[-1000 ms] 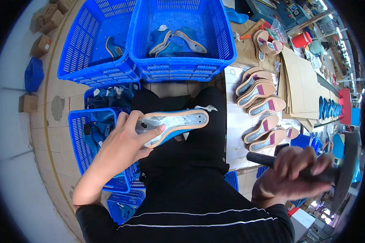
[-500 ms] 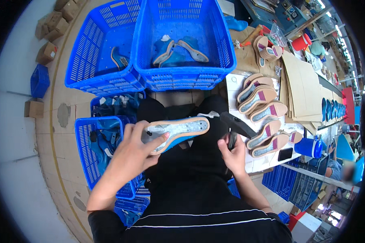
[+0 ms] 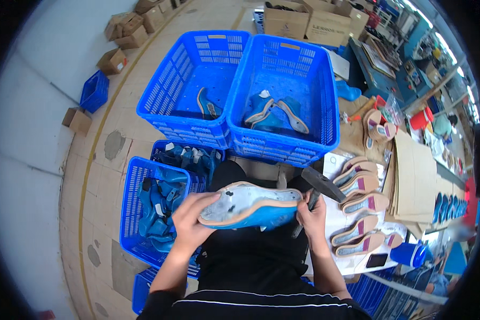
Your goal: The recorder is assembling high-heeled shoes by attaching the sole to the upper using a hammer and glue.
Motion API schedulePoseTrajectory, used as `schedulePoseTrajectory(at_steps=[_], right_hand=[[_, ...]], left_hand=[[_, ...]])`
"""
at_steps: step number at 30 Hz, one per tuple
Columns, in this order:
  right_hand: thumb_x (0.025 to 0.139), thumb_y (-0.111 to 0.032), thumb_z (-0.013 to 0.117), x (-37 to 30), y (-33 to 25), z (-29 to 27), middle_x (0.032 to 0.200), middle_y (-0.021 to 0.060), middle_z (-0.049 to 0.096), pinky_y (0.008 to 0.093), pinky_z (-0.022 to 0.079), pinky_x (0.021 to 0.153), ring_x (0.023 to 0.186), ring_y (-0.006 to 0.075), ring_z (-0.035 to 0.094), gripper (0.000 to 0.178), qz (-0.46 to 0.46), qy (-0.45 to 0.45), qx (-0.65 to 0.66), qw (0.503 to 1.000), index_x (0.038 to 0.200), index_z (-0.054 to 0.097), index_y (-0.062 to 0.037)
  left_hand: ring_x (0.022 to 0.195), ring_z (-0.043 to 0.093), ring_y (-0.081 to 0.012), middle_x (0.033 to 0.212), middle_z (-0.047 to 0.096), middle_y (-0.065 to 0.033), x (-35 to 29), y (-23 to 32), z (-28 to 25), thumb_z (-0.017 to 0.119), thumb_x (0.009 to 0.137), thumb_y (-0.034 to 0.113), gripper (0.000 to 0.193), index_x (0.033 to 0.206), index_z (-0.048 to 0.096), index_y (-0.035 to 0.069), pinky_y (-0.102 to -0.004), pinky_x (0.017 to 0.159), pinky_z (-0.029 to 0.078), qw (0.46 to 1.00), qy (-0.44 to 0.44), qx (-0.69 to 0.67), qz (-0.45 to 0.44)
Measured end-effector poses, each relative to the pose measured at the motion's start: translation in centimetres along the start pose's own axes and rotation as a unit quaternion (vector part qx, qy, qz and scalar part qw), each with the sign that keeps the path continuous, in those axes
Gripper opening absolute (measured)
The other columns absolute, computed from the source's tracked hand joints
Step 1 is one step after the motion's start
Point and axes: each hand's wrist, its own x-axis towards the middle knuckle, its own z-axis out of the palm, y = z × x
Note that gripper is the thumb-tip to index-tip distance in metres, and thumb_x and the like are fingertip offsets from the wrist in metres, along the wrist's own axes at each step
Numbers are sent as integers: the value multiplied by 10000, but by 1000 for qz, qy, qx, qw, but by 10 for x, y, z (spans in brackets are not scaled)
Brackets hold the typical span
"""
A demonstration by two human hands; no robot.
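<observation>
A blue shoe (image 3: 256, 204) lies across my lap in the air, its underside facing up, with a grey bottom face and a beige rim. My left hand (image 3: 189, 220) is closed around its wider end. At the narrow end, the thumb and fingers of my right hand (image 3: 312, 220) touch the shoe. That same hand grips a hammer (image 3: 325, 184), its dark head sticking out above the fingers toward the table. Close by on the right, several beige soles (image 3: 364, 204) with purple patches lie on the white-topped table (image 3: 325, 261).
Two big blue crates (image 3: 282, 140) stand ahead, with a few blue shoes (image 3: 293, 114) inside. At my left, another blue crate (image 3: 127, 213) is full of blue shoe pieces. Brown cardboard sheets (image 3: 413, 178), a phone (image 3: 377, 260) and a blue jug (image 3: 408, 254) sit to the right.
The shoe has been turned and shifted right, its narrow end now meeting my right hand. The hammer is nearer to it. My view has swung, so the crates appear further right and lower.
</observation>
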Motion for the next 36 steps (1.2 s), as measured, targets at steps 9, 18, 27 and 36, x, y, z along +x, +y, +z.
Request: schedulePoseTrajectory(at_steps=[9,18,27,36], right_hand=[[1145,-290,594,-34,-44,49,659,4,515,270,306,372,383,89,396,237,164,-55,88,981,1030,519,-97],[1146,-275,584,-74,-9,-59,783,188,727,245,300,333,351,74,397,237,105,111,-72,986,1072,509,-63],[1109,-373,652,-111,25,-111,752,165,712,263,319,332,348,91,418,318,151,279,-67,946,1115,489,-100],[1048,-385,739,-107,73,-127,630,50,567,315,401,354,370,151,495,412,157,306,-351,871,969,559,-23]], left_hand=[[943,563,-148,1007,600,-32,116,14,48,826,963,204,241,1077,760,2,-291,853,439,895,144,-416,-73],[886,605,-181,955,618,-70,210,-101,18,838,969,325,345,1063,761,2,-325,804,492,932,324,-149,-60],[1018,666,-428,1016,698,-205,241,-304,27,749,966,482,448,1005,768,36,-546,910,513,922,294,190,-164],[1485,450,-466,1569,517,-245,87,-298,34,702,1025,280,404,1387,698,102,-624,1282,271,935,268,201,-113]])
